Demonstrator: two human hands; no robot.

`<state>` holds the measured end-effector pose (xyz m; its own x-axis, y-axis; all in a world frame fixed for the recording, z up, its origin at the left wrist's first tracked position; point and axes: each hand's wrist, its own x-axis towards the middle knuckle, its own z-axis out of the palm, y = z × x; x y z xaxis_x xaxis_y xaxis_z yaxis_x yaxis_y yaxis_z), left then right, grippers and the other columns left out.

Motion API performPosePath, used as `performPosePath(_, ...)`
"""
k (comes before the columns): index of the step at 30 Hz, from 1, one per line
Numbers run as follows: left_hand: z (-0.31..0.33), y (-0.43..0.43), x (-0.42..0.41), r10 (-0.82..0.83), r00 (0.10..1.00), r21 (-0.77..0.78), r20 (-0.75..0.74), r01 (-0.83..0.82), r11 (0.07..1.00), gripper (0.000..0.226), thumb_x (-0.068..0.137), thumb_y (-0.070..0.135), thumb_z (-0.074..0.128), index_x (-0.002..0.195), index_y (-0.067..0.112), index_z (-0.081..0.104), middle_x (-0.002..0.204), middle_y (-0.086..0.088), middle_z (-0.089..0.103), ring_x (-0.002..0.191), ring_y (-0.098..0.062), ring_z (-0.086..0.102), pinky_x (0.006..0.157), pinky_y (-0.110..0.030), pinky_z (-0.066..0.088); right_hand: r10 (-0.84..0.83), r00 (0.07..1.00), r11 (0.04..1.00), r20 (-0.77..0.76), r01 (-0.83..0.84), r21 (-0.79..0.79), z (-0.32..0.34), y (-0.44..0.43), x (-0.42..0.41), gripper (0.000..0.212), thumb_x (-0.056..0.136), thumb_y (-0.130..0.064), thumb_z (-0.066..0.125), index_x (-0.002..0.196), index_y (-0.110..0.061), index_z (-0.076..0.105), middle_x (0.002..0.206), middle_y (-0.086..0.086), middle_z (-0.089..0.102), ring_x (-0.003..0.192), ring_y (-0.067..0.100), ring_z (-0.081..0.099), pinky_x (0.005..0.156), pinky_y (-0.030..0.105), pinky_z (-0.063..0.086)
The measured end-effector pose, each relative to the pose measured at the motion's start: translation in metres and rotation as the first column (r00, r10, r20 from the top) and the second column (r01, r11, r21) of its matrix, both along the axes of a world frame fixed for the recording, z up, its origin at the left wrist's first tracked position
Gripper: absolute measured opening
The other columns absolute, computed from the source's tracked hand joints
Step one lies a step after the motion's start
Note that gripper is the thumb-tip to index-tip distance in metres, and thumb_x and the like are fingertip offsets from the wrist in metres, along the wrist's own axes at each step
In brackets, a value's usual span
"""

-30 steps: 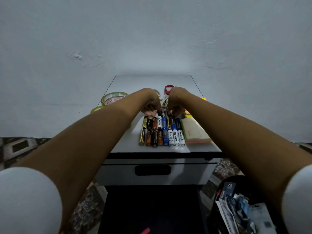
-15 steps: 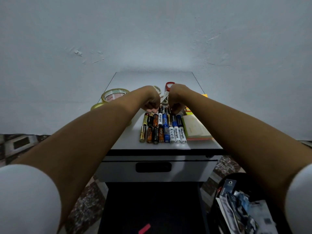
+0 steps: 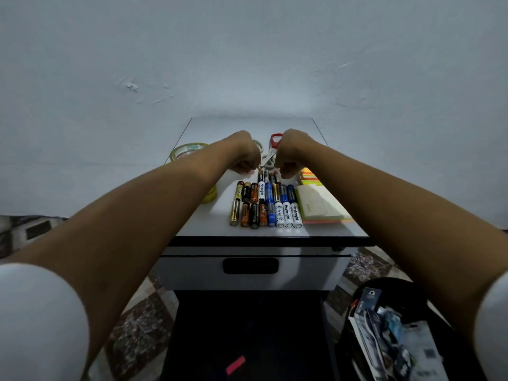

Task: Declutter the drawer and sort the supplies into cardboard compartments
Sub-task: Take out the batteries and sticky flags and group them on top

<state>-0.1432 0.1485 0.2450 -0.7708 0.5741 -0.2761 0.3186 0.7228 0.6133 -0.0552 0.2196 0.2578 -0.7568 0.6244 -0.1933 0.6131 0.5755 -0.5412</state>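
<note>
Batteries (image 3: 264, 204) lie side by side on the cabinet top (image 3: 204, 224), centre of frame, in rows running away from us. Count: near row 8, second row 8. A third row behind is partly covered by the hands; we see at least 3.

Left hand (image 3: 245, 158) and right hand (image 3: 289, 158) sit knuckles-up at the far end of that third row, fingers curled down towards it, the hands close together but not touching. Whether either pinches a battery we cannot tell, as the fingertips are hidden.

Between the hands: 1 pair of scissors (image 3: 269, 155), red handle. Just right of the batteries: 1 pale sticky pad (image 3: 319, 206), and behind it 1 bright stack (image 3: 310, 177).

Left of centre: 1 clear tape roll (image 3: 188, 149) above the left forearm, 1 yellow tape roll (image 3: 211, 196) below it. Under the top: 1 drawer (image 3: 192, 273), dark handle. Lower right: 1 dark bag (image 3: 395, 287) of packets.
</note>
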Motion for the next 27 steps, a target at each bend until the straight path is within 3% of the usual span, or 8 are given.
performPosePath(4,0.011,-0.016,0.017,-0.029,1.0,0.137,0.008,0.027,0.99,0.008,0.085,-0.003,0.059,0.093,-0.004,0.06,0.084,-0.018,0.059,0.074,-0.025,0.058,0.083,-0.038,0.054,0.012,0.994,0.997,-0.106,-0.019,-0.071,0.0,-0.004,0.01,0.011,0.084,-0.002,0.065,0.08,0.008,0.06,0.085,0.019,0.069,0.077,0.027,0.069,0.08,0.038,0.057)
performPosePath(6,0.015,-0.027,0.029,-0.069,0.998,0.167,0.003,0.067,0.984,0.018,0.086,0.001,0.061,0.102,-0.005,0.061,0.086,-0.016,0.062,0.074,-0.023,0.06,0.078,-0.034,0.054,0.042,0.989,0.994,-0.14,-0.056,-0.098,0.002,-0.011,0.024,0.019,0.083,-0.003,0.066,0.095,0.011,0.063,0.083,0.021,0.068,0.075,0.029,0.067,0.078,0.041,0.058)
performPosePath(9,0.019,-0.047,0.049,-0.119,0.993,0.212,-0.017,0.12,0.97,0.016,0.087,0.004,0.061,0.102,-0.001,0.063,0.088,-0.013,0.064,0.071,-0.018,0.06,0.069,-0.028,0.052,0.079,0.981,0.988,-0.18,-0.101,-0.117,0.004,-0.02,0.049,0.026,0.085,-0.004,0.064,0.106,0.011,0.063,0.099,0.027,0.067,0.077,0.028,0.064,0.08,0.043,0.057)
performPosePath(13,0.013,-0.083,0.08,-0.153,0.987,0.255,-0.052,0.162,0.953,0.011,0.086,0.009,0.064,0.096,0.009,0.068,0.079,-0.003,0.066,0.068,-0.011,0.061,0.061,-0.023,0.05,0.128,0.968,0.986,-0.216,-0.148,-0.078,-0.006,-0.036,0.097,0.018,0.086,-0.009,0.065,0.099,0.003,0.068,0.086,0.015,0.066,0.076,0.019,0.061,0.062,0.028,0.054)
performPosePath(18,-0.019,-0.131,0.122,-0.289,0.956,0.229,-0.059,0.294,0.928,0.019,0.083,0.015,0.069,0.101,0.01,0.069,0.079,-0.003,0.067,0.071,-0.011,0.06,0.068,-0.026,0.049,0.189,0.962,0.979,-0.196,-0.2,-0.04,-0.034,-0.06,0.155,0.008,0.083,-0.018,0.07,0.088,-0.012,0.071,0.073,0.005,0.064,0.066,0.014,0.058,0.055,0.021,0.052)
performPosePath(21,-0.049,-0.153,0.146,-0.345,0.937,0.208,-0.054,0.348,0.914,0.018,0.081,0.021,0.071,0.097,0.016,0.07,0.08,0.005,0.069,0.07,-0.005,0.061,0.07,-0.02,0.048,0.203,0.963,0.964,-0.178,-0.229,-0.136,-0.062,-0.076,0.182,0.01,0.083,-0.018,0.07,0.092,-0.014,0.07,0.073,0.003,0.062,0.068,0.015,0.057,0.064,0.03,0.054)
performPosePath(23,-0.076,-0.164,0.158,-0.375,0.926,0.155,-0.05,0.378,0.913,0.016,0.08,0.024,0.072,0.095,0.024,0.069,0.076,0.015,0.066,0.069,0.003,0.06,0.067,-0.011,0.045,0.2,0.966,0.953,-0.166,-0.231,-0.195,-0.086,-0.084,0.196,0.011,0.082,-0.017,0.07,0.093,-0.014,0.07,0.073,0.003,0.061,0.069,0.017,0.055,0.061,0.027,0.05)
performPosePath(27,-0.143,-0.18,0.175,-0.366,0.926,0.118,0.088,0.356,0.927,0.02,0.081,0.022,0.071,0.101,0.019,0.069,0.079,0.008,0.067,0.06,0.007,0.057,0.062,-0.008,0.043,0.184,0.978,0.92,-0.102,-0.207,-0.334,-0.145,-0.098,0.219,0.014,0.083,-0.015,0.069,0.096,-0.015,0.069,0.074,0.004,0.062,0.066,0.012,0.055,0.059,0.024,0.049)
